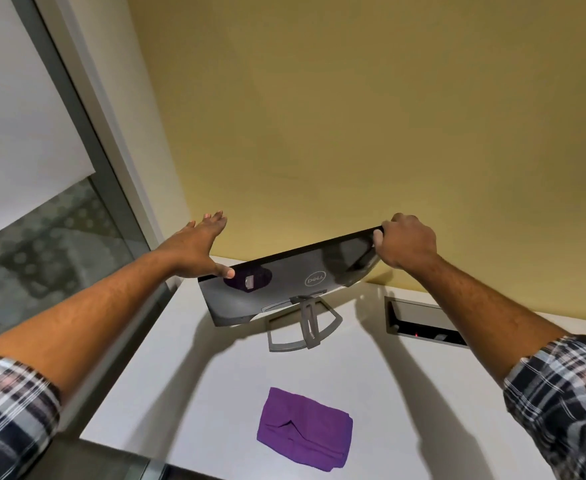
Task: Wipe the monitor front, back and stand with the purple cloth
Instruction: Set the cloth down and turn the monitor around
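We see no wiping underway: purple cloth point(304, 427) lies folded on near surface point(187, 375), unheld. Right hand point(406, 242) grips monitor point(284, 289) top right corner; left hand point(198, 247) flat-fingered, thumb on top left edge. Likely repositioning; front, back, stand progress unclear.

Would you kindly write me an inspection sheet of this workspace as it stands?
Surface: white desk, a recessed socket box at its rear right.
Job's things: monitor on its stand, Dell logo facing the camera; folded purple cloth lying untouched on the desk.
Clutter: nothing seen.
Hands: left hand open, thumb on the monitor's left corner; right hand grips its right corner.
Cables: nothing seen.
Surroundings: yellow wall, window at left.
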Demonstrator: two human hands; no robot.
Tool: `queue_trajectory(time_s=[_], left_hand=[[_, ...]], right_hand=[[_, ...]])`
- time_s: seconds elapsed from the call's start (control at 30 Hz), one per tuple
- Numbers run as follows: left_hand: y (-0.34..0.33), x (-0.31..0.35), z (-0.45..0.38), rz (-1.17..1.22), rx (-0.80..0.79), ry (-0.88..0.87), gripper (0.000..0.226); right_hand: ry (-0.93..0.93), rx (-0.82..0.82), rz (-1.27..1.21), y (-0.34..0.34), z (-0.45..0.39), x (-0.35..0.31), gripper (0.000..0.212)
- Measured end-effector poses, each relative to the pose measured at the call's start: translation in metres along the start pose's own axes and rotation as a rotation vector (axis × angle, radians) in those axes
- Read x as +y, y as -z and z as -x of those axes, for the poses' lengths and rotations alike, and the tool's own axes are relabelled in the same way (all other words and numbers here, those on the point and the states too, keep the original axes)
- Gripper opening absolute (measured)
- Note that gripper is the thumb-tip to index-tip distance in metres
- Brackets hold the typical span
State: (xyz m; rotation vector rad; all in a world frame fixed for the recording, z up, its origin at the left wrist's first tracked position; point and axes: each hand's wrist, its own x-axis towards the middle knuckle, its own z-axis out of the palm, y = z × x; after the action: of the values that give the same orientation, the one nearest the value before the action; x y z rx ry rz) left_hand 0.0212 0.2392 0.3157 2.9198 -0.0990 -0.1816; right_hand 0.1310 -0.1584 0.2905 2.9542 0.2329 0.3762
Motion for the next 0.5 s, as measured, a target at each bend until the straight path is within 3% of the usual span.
queue_trajectory(time_s=[0.5], left_hand=[[0.016,-0.053,-0.054,-0.02,-0.036,-0.001,0.125]], right_hand=[[-0.097,0.049,-0.12,0.001,0.067,-0.004,0.042]])
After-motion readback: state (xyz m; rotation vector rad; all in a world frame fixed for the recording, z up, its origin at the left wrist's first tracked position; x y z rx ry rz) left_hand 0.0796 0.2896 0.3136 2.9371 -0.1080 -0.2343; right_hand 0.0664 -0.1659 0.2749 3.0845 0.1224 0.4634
